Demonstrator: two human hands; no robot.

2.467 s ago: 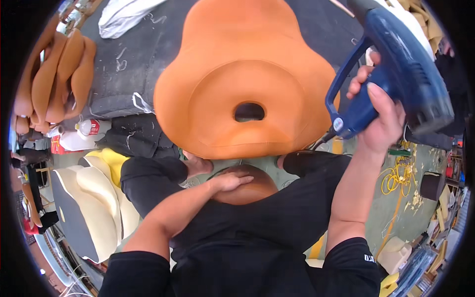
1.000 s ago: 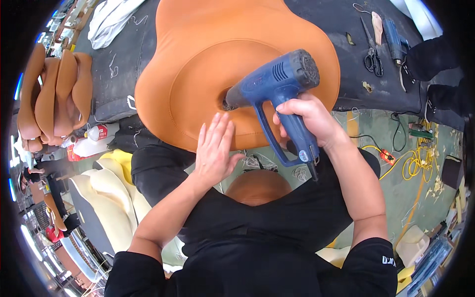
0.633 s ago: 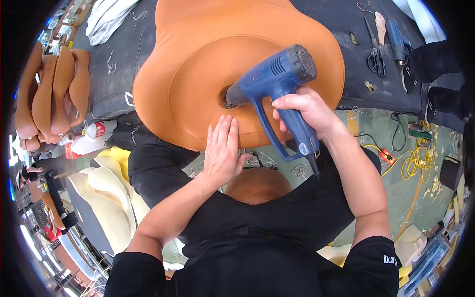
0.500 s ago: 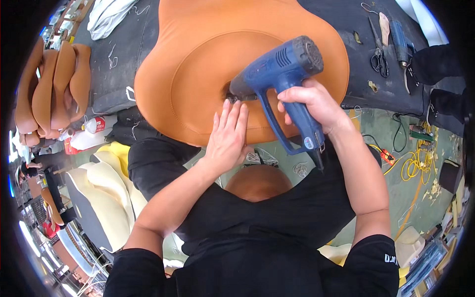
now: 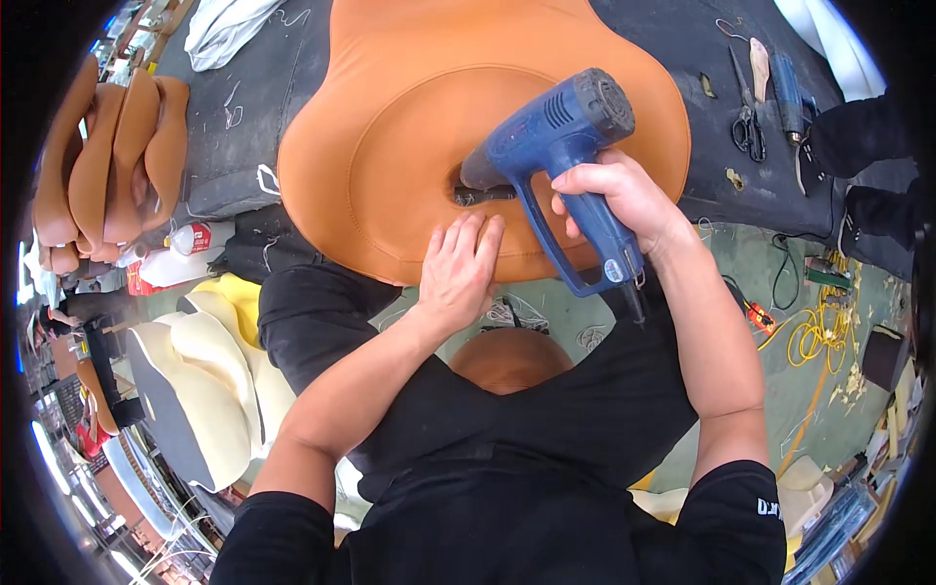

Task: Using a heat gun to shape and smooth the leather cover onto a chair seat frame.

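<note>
Change since earlier: the right hand (image 5: 616, 198), which a couple of seconds ago held the blue heat gun (image 5: 558, 146) up and off to the right, has brought it down over the orange seat cover (image 5: 409, 127); the left hand (image 5: 458, 273) has moved from the person's lap up onto the cover's near edge.
Right hand: closed in a full grip around the heat gun's handle, fingers wrapped, thumb on the near side.
Heat gun: body tilted, nozzle pointing down and left into the dark oval opening (image 5: 476, 192) in the middle of the cover; the nozzle tip sits at the opening's rim.
Left hand: open and flat, fingers together and stretched out, palm pressed on the cover just below the opening; it grips nothing.
Orange seat cover: lies smooth side up on the dark grey work table (image 5: 244, 127), its near rounded edge hanging over towards the person's lap, right in front of the person.
On the table, far right: scissors (image 5: 748, 125) and other small hand tools, well apart from the hands.
Left side: a stack of orange seat pieces (image 5: 107, 166); below them, cream and yellow foam cushions (image 5: 210, 375) on the floor.
Floor, right: a coiled yellow cable (image 5: 824, 331) on green ground.
</note>
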